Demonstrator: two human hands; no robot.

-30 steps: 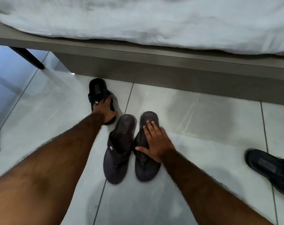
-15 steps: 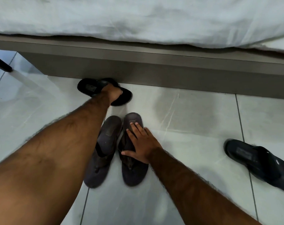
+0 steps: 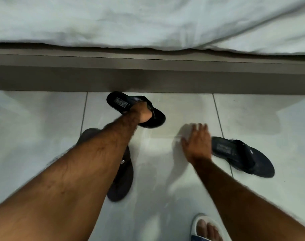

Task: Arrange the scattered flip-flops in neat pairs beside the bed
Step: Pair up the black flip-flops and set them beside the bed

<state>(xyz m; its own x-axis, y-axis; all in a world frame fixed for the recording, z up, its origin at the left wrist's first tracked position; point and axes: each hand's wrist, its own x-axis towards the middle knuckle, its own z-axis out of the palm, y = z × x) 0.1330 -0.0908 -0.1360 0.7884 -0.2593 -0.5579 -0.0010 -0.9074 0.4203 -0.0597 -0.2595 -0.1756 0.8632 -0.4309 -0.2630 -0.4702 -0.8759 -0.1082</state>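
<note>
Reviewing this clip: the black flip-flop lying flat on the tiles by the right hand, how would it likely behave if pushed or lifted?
The black flip-flop lies flat on its sole, so it probably won't tip or roll. The glossy tile floor suggests it would slide easily under the open right hand. The left hand carries its likely mate alone, so it is probably light; the thin sole may flex.

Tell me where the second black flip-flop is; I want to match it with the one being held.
In the head view the loose black flip-flop lies flat on the floor tiles at right, just beyond the open right hand, well clear of the bed frame.
</note>
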